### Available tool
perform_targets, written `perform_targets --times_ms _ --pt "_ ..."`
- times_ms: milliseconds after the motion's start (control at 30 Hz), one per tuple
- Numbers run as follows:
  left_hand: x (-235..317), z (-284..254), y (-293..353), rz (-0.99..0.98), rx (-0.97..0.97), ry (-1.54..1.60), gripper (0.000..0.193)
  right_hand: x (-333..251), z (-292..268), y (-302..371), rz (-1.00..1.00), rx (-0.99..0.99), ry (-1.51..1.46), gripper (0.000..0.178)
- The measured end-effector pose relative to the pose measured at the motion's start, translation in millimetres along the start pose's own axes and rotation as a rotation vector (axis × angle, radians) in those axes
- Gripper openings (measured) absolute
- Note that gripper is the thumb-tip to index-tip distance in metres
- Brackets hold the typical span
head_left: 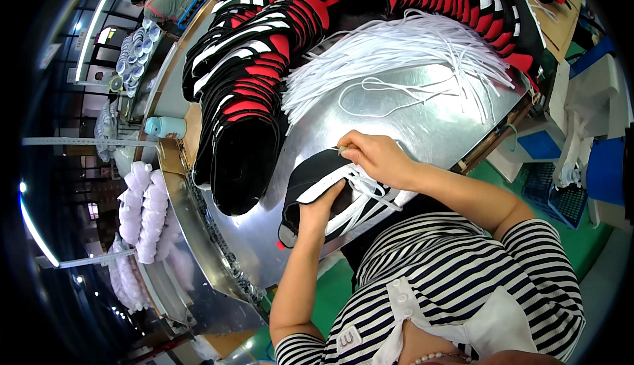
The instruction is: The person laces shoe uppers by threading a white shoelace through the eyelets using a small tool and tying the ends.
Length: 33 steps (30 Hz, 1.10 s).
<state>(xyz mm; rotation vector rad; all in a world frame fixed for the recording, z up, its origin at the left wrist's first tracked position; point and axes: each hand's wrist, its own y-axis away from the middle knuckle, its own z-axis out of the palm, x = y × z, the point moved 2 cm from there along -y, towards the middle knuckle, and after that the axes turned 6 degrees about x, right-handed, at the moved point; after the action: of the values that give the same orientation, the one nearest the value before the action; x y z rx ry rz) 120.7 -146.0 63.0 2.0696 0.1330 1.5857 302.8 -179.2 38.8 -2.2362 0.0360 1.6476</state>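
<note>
A black shoe upper with white stripes (316, 179) lies on the shiny metal table (422, 117) in front of me. My left hand (321, 212) grips its side and steadies it. My right hand (375, 157) pinches the end of a white lace (360, 183) at the upper's eyelets. A big bundle of loose white laces (396, 51) is spread on the table just beyond my hands.
Rows of black, red and white shoe uppers (254, 74) are stacked along the left and far side of the table. White shoe lasts (142, 213) hang on a rack at the left. Blue bins (604, 170) stand at right. Another person (165, 1) works at the far left.
</note>
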Motion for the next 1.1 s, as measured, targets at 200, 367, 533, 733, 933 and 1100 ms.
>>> perform_targets --times_ms 200,367,533,733,933,1100 --pt "-3.2 -14.3 4.5 -0.231 -0.185 0.222 0.021 -0.1 10.0 -4.1 0.065 -0.022 0.235 0.022" --pt "79.8 -88.9 100.3 0.212 -0.218 1.106 0.036 6.0 6.8 -6.4 0.149 -0.005 0.283 0.023" --pt "74.5 -68.6 124.4 0.621 0.198 0.268 0.019 1.4 19.6 -5.1 0.089 0.027 0.343 0.024" --pt "7.0 6.3 74.1 0.915 0.245 -0.815 0.012 5.5 16.7 -7.4 0.014 0.121 0.213 0.021" --pt "-4.6 7.4 61.3 0.759 0.33 -0.645 0.023 -20.2 -11.8 23.9 0.013 0.024 -0.026 0.021" --pt "-4.1 2.3 56.8 0.624 0.293 -0.662 0.024 -30.8 -20.7 65.9 0.152 -0.252 0.099 0.02"
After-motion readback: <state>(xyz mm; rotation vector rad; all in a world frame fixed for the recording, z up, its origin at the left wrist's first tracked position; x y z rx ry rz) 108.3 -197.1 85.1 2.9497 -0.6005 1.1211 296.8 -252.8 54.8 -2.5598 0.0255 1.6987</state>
